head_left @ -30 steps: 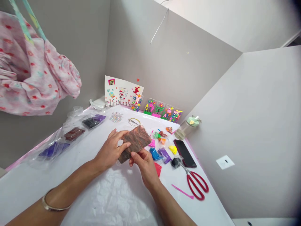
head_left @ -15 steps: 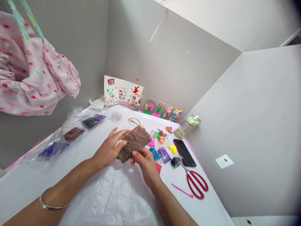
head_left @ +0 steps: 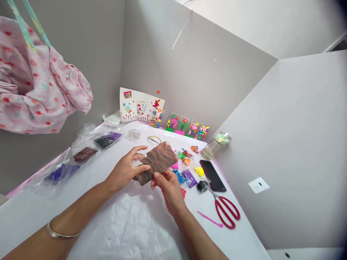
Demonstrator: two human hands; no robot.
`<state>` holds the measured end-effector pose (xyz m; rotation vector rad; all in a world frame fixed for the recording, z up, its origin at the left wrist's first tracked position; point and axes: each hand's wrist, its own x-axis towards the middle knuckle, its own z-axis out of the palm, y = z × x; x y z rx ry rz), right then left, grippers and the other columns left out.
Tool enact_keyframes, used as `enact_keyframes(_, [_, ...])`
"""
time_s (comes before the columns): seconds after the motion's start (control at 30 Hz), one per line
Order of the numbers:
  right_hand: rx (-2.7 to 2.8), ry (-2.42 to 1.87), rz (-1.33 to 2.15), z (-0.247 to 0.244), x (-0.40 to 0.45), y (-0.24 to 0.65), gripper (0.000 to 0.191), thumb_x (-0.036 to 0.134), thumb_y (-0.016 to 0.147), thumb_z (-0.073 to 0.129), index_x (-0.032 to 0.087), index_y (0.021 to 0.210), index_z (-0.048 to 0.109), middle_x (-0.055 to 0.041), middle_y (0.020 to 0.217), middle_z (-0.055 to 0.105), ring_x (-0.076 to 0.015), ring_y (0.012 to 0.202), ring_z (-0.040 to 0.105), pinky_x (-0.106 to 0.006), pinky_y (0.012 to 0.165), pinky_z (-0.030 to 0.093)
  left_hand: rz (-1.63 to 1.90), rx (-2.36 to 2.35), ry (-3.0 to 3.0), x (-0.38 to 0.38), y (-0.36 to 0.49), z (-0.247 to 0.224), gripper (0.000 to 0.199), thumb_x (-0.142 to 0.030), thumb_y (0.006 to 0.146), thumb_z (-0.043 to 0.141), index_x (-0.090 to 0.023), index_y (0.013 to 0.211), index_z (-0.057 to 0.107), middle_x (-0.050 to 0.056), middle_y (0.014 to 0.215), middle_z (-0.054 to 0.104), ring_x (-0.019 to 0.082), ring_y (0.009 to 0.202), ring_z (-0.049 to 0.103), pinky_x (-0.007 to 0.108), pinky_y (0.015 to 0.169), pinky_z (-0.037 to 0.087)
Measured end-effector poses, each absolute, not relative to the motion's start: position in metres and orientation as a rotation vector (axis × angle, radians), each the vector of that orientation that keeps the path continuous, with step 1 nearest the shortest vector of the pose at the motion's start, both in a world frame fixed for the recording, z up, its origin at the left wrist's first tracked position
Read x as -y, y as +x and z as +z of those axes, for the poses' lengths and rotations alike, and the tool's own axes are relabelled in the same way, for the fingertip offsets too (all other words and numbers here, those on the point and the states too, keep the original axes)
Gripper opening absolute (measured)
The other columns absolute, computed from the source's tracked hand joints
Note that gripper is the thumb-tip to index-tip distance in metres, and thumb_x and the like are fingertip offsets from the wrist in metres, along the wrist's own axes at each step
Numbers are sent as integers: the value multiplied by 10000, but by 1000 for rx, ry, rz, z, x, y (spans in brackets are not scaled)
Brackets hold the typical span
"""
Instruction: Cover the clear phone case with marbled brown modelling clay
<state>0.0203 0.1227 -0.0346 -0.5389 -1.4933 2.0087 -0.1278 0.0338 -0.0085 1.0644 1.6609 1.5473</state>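
Over the middle of the table, both hands hold a phone case [head_left: 162, 157]. It is a flat, clear rectangle covered with brown and black marbled clay, held tilted. My left hand [head_left: 126, 167] grips its left side, thumb across the clay surface and fingers partly hidden behind. At the near edge, my right hand [head_left: 168, 187] pinches it between the thumb on top and curled fingers underneath. A clear rim shows past the clay at the left end. Just beyond the case lie a yellow ring-shaped band [head_left: 155, 140] and a sheet of small gems [head_left: 133, 135].
Bags of dark clay [head_left: 85, 154] lie at left. Several coloured clay pieces [head_left: 189, 178], a black phone [head_left: 213, 176] and red-handled scissors [head_left: 227, 212] are at right, with a bottle [head_left: 215, 146] behind. Decorated clear cases [head_left: 183, 124] lean against the wall beside a drawing [head_left: 141, 105].
My left thumb has slid a little further right across the clay, and the left index finger is raised more. The case has shifted and turned slightly. My right hand stays nearly in place.
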Motion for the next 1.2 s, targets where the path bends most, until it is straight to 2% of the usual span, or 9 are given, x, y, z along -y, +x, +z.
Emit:
enact_keyframes(0.1, [1475, -537, 2013, -35, -123, 20, 233, 344, 757, 740, 138, 819, 650, 1, 618, 612, -117, 552, 543, -256, 565, 428, 1591, -1665, 1078, -34, -124, -11, 521, -367, 796, 641, -233, 1274, 486, 61, 1037, 687, 253, 964, 670, 331, 716, 554])
enact_keyframes(0.27, [1468, -555, 2014, -37, -124, 19, 237, 350, 751, 744, 145, 810, 642, -1, 614, 621, -120, 545, 543, -264, 571, 431, 1592, -1751, 1125, -32, -123, -10, 474, -371, 833, 581, -218, 1273, 497, 54, 959, 680, 266, 1003, 649, 344, 722, 548])
enact_keyframes(0.5, [1467, -555, 2003, -35, -124, 19, 233, 349, 749, 744, 150, 800, 633, 2, 610, 624, -115, 534, 540, -256, 561, 429, 1594, -1708, 1101, -32, -126, -13, 434, -389, 869, 514, -222, 1269, 516, 115, 1154, 669, 273, 981, 668, 320, 649, 555])
enact_keyframes(0.67, [1461, -555, 2009, -35, -124, 21, 224, 343, 755, 740, 153, 793, 629, 6, 603, 620, -116, 534, 539, -256, 559, 429, 1596, -1550, 1086, -30, -127, -9, 476, -443, 867, 530, -233, 1293, 491, 110, 1174, 664, 259, 921, 681, 292, 603, 547])
enact_keyframes(0.83, [1505, -511, 2023, -38, -121, 20, 217, 338, 780, 722, 144, 836, 644, 0, 618, 618, -118, 553, 545, -257, 567, 432, 1592, -1657, 1056, -31, -123, -5, 505, -426, 775, 674, -252, 1226, 528, 52, 1029, 685, 249, 917, 674, 251, 571, 527])
enact_keyframes(1.03, [1503, -526, 2031, -40, -121, 19, 233, 352, 763, 735, 151, 831, 640, 2, 616, 617, -122, 550, 546, -260, 563, 430, 1614, -1759, 1058, -32, -122, -9, 462, -405, 809, 627, -247, 1235, 546, 22, 921, 689, 217, 802, 685, 284, 614, 537])
enact_keyframes(1.13, [1503, -534, 2024, -39, -121, 19, 233, 351, 758, 740, 152, 814, 634, 2, 611, 616, -122, 550, 543, -259, 561, 429, 1597, -1797, 1103, -32, -123, -11, 463, -397, 843, 575, -241, 1276, 527, 46, 960, 694, 224, 822, 687, 298, 630, 544])
enact_keyframes(1.2, [1499, -544, 2023, -38, -121, 19, 235, 349, 752, 746, 151, 806, 631, 4, 609, 612, -121, 548, 541, -258, 557, 429, 1589, -1798, 1112, -32, -124, -13, 453, -393, 864, 537, -240, 1290, 519, 75, 1058, 689, 236, 865, 688, 313, 644, 550])
